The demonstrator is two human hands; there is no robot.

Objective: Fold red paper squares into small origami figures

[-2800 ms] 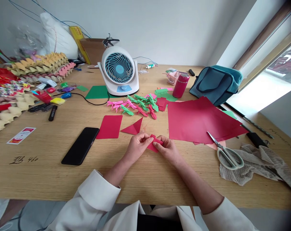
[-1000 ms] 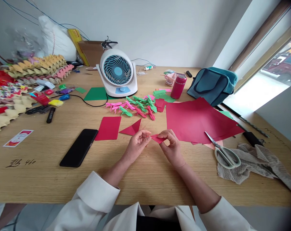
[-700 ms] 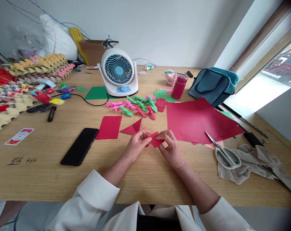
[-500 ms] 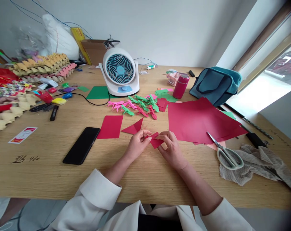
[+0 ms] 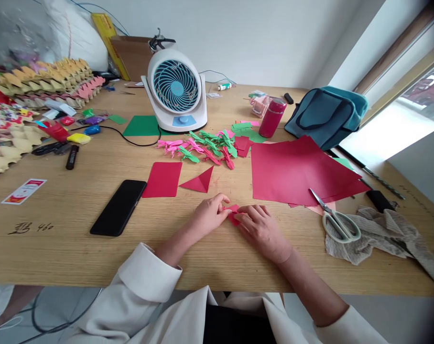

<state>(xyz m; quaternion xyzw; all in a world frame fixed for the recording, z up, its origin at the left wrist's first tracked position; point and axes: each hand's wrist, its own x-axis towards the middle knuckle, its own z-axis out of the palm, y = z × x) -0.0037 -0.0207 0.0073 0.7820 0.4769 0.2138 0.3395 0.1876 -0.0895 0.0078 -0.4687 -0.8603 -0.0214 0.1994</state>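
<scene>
A small folded piece of red paper (image 5: 233,216) lies low at the table's middle, between my two hands. My left hand (image 5: 212,213) pinches its left end with thumb and forefinger. From the right, the bent fingers of my right hand (image 5: 262,228) press on the piece and partly cover it. Just beyond my left hand rests a creased red paper triangle (image 5: 199,180). Beside that lies a flat red paper rectangle (image 5: 163,179). Farther back is a pile of folded green, pink and red paper shapes (image 5: 210,144).
Large red sheets (image 5: 296,169) spread to the right, with scissors (image 5: 341,222) and a crumpled grey cloth (image 5: 367,239) nearer me. A black phone (image 5: 118,208) lies left. Behind stand a white fan (image 5: 177,93), a red flask (image 5: 273,118) and a blue bag (image 5: 326,117).
Both hands have come down with the red paper piece, which was held up and is now pressed lower. My right hand has turned flatter over it. The view has tilted slightly.
</scene>
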